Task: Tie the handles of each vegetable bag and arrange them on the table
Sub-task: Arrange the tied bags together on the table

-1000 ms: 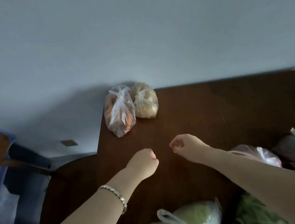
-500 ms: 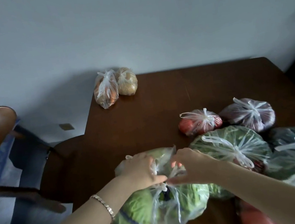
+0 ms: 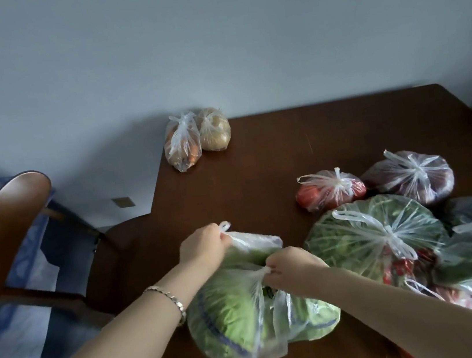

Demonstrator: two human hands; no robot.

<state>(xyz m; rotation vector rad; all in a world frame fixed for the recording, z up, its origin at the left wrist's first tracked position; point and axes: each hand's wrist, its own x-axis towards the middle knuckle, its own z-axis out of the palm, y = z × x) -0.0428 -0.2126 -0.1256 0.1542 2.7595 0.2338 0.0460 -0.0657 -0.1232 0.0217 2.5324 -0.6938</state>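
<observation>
Vegetable bag (image 3: 247,313) with green leafy heads is lying on the near left part of the surface (image 3: 258,175), just beside the big knotted greens bag (image 3: 373,235).

Head view: a second ago both hands were hovering curled and empty over bare wood. Half a second ago they were closing together on this bag's top. Now they are drawing apart. The left hand (image 3: 203,248) is pinching one handle (image 3: 226,227) and pulling it up and away. The right hand (image 3: 291,271) is gripping the other handle, gathered into a twist (image 3: 260,272). No knot is showing yet, so tying is likely just starting, and this bag seems the next one in hand.

The carrot bag (image 3: 183,145) and potato bag (image 3: 214,133) are sitting tied at the far left corner, touching, with the carrot bag right at the edge. The tomato bag (image 3: 329,190) and purple bag (image 3: 413,178) are tied at the right, and more bags are crowding the near right. Open room is lying through the middle, between the far pair and the right cluster. The left edge is running close to the held bag, with a chair (image 3: 8,229) beyond it, so a hard tug leftward is risking a slide off.
</observation>
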